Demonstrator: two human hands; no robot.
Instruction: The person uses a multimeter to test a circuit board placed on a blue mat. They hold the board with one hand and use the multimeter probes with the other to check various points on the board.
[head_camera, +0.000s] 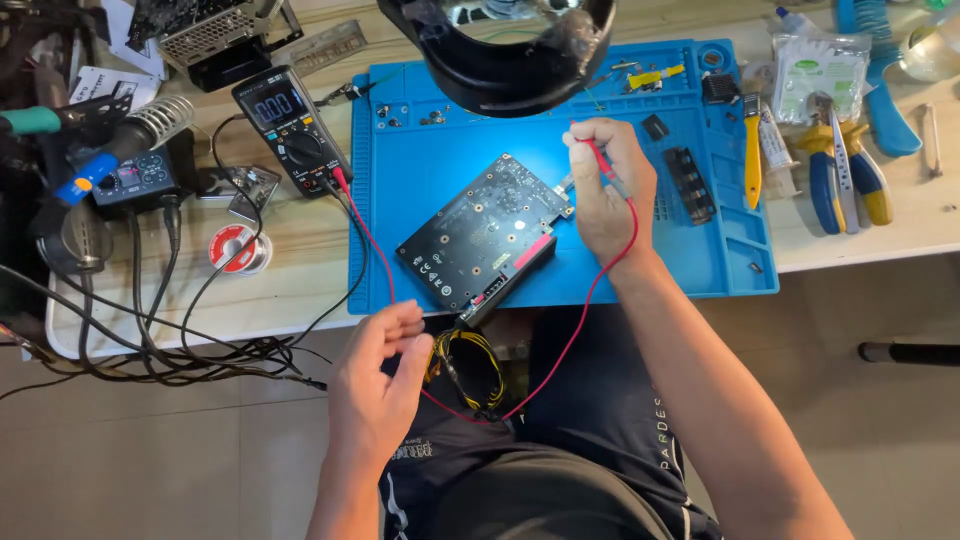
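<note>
On the blue mat (420, 180), your right hand (608, 190) grips the red probe (603, 165) at the board (485, 240); your left hand (375, 385) pinches its lead (375, 255), no black probe placed yet.

Light wood-grain surface (300, 255), front edge running left to right. A blue silicone work mat (430, 160) lies at centre. Left of the mat: black digital multimeter (292, 130), solder spool (238, 248), soldering station (135, 175), tangled black cables (180, 345) overhanging the edge. Right of the mat: blue-and-yellow-handled pliers (845, 175), blue brush (885, 95), clear plastic pouch (818, 75).
</note>
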